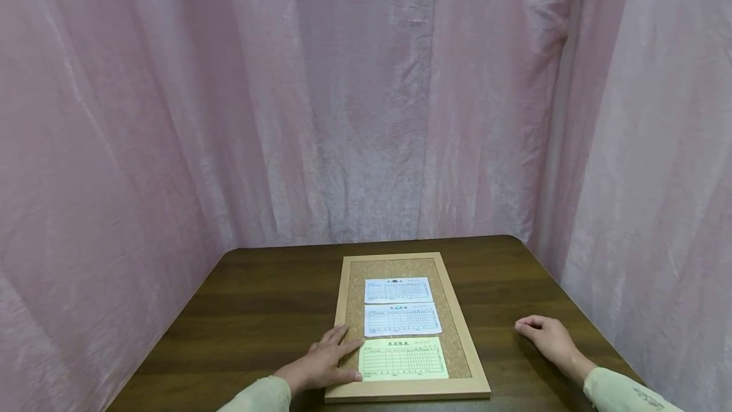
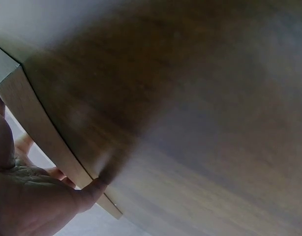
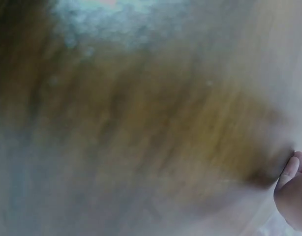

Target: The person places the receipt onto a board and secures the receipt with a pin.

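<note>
The left hand (image 1: pixel 321 362) lies flat with fingers spread on the cork board (image 1: pixel 455 342) frame at its 8 o'clock corner, fingertips touching the yellow form (image 1: pixel 403 358) (better pressed evenly, I'd judge, so nothing slides), while the right hand (image 1: pixel 547 337) rests loosely curled and empty on the table (image 1: pixel 257 310) at 3 o'clock.

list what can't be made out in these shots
- Print on the three paper slips: too small in the head view.
- What fixes the slips to the cork board: not visible.
- Right hand in its wrist view: blurred, only fingertips at the frame edge.
- Left hand: wrist view cuts off the fingers.
</note>
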### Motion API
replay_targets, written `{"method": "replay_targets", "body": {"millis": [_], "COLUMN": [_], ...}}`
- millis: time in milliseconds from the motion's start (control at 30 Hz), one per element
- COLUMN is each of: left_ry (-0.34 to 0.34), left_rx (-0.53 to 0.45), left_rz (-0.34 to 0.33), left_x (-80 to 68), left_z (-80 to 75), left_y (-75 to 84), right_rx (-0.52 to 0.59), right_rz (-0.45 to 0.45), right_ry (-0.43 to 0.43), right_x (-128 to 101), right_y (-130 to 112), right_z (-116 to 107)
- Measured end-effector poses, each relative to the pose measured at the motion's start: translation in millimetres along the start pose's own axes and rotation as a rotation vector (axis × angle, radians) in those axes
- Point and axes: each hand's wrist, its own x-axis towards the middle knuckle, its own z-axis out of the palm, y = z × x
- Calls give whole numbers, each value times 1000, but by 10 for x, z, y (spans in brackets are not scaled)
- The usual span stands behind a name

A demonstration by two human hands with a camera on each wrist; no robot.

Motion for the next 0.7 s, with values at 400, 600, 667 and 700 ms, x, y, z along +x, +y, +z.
{"method": "replay_targets", "body": {"millis": [400,600,667,700], "left_ry": [3,5,5,7], "left_rx": [-11,-10,-11,-9], "left_rz": [-4,-4,-2,0], "left_x": [-8,-5,-5,-4], "left_z": [4,9,10,14], "left_y": [9,7,9,7], "right_rx": [225,243,246,251], "right_rz": [36,30,28,30], "right_ry": [32,25,23,25], "right_x": [61,91,96,99], "right_y": [-120,-127,-133,-136], "right_z": [60,96,103,108]}}
